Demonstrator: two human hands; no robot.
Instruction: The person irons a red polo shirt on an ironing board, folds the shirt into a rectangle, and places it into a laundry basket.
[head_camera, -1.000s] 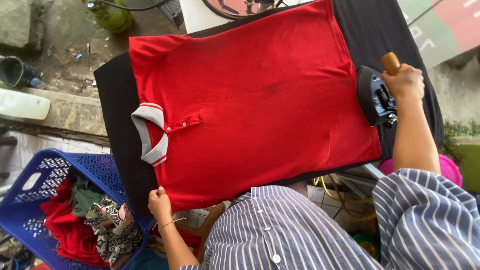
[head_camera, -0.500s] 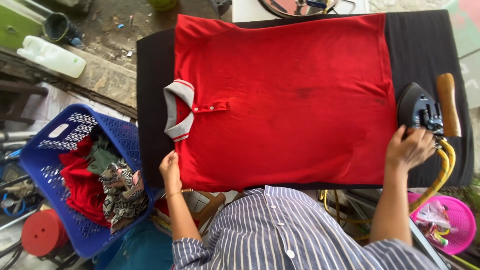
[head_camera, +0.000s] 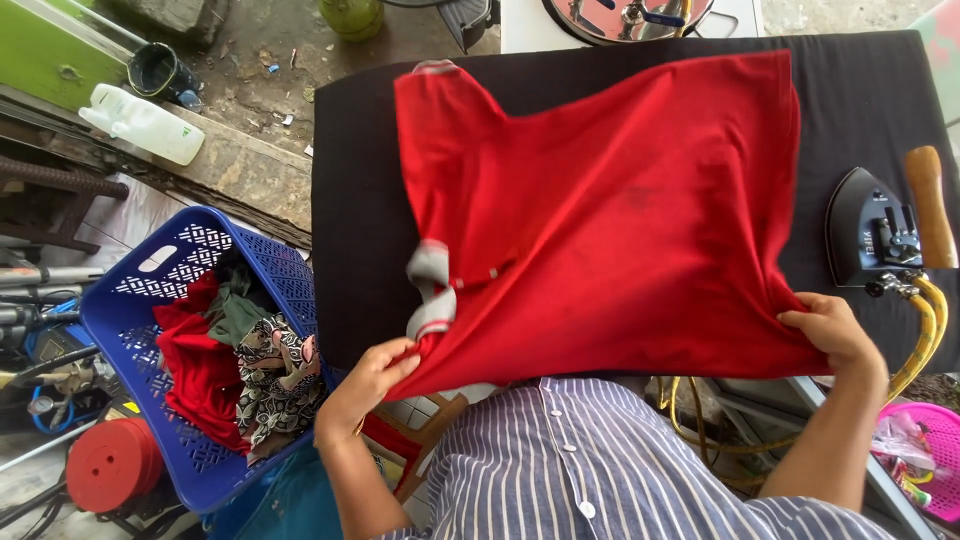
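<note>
**Head view: red polo shirt lifted at its near edge, both hands gripping**

Head view shows the red polo shirt (head_camera: 610, 220) spread over the black ironing board (head_camera: 350, 200), its near edge raised off the cover. The left hand (head_camera: 365, 385) is closed on the shoulder by the grey collar (head_camera: 430, 290). The right hand (head_camera: 830, 330) is closed on the bottom hem corner. The far part of the shirt lies on the board; the near part is bunched and creased between the two grips.

The iron (head_camera: 875, 235) stands on the board's right end, just beside the hem, not touching the cloth so far as can be seen — its yellow hose (head_camera: 925, 340) drops away below the right wrist. A blue basket (head_camera: 200, 340) of mixed clothes stands to the left of the board.

Judgement on handling: even tension between both grips would keep the cloth from folding on itself — the hem corner should pass clear of the iron. Laying the cloth down from the far edge forward should limit new creases near the collar.
</note>
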